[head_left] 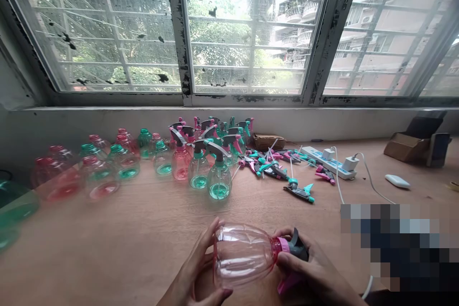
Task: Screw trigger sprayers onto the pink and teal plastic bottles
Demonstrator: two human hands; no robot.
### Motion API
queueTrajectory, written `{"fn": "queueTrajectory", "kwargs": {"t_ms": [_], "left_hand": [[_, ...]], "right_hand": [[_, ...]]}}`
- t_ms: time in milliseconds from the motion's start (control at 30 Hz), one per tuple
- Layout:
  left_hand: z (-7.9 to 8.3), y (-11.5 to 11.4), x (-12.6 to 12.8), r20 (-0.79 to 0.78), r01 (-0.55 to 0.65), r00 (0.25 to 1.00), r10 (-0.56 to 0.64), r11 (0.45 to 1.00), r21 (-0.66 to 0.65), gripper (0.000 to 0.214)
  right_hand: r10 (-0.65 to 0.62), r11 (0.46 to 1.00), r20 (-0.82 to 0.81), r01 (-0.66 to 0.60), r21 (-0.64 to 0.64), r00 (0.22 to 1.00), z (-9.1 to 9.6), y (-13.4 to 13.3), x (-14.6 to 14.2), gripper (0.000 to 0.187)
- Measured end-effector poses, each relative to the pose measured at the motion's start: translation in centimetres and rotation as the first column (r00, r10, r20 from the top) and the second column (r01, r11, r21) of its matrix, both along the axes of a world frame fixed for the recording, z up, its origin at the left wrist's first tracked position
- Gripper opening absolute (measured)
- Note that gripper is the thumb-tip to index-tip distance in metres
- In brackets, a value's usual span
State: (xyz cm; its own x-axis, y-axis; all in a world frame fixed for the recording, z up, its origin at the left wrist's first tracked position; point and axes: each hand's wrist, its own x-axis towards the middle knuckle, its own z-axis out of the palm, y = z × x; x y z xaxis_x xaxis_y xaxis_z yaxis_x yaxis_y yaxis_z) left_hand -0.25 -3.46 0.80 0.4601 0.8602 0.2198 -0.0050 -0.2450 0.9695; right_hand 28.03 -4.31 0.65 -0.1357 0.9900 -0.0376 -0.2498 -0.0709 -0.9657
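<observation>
A clear pink spray bottle (244,253) lies on its side in the air close to me, its neck pointing right. My left hand (201,272) is wrapped round the base end of it. At the neck, my right hand (310,263) grips the pink collar (283,245) and the black and pink spray head (297,248), which sits on the bottle's mouth. How tightly the collar is screwed cannot be seen. Beyond my hands stand several bottles with spray heads fitted, among them a green spray bottle (219,181).
Open-topped pink and green bottles (124,165) stand at the left. Loose spray heads (272,167) lie piled right of centre. Behind them are a power strip (330,162) with cables, a white mouse (397,181) and a cardboard box (409,146). Windows line the back.
</observation>
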Motion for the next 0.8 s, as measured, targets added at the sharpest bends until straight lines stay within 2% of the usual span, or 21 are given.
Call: {"fn": "queueTrajectory", "kwargs": {"t_ms": [133, 333, 533, 800], "left_hand": [[-0.5, 0.1, 0.0, 0.008, 0.019, 1.000, -0.019, 1.000, -0.003, 0.094], [-0.7, 0.3, 0.4, 0.068, 0.042, 0.997, -0.043, 0.999, 0.018, 0.085], [-0.4, 0.2, 0.1, -0.004, 0.005, 1.000, -0.005, 0.999, 0.032, 0.085], [0.5, -0.1, -0.2, -0.008, -0.011, 1.000, 0.011, 1.000, -0.023, 0.085]], "right_hand": [[0.008, 1.000, 0.021, -0.008, 0.011, 1.000, 0.2, 0.0, 0.0, 0.038], [-0.014, 1.000, 0.035, 0.013, 0.014, 0.999, 0.2, 0.0, 0.0, 0.040], [-0.021, 1.000, 0.031, 0.022, -0.016, 0.999, 0.2, 0.0, 0.0, 0.043], [-0.011, 1.000, 0.042, 0.012, -0.007, 0.999, 0.2, 0.0, 0.1, 0.043]]}}
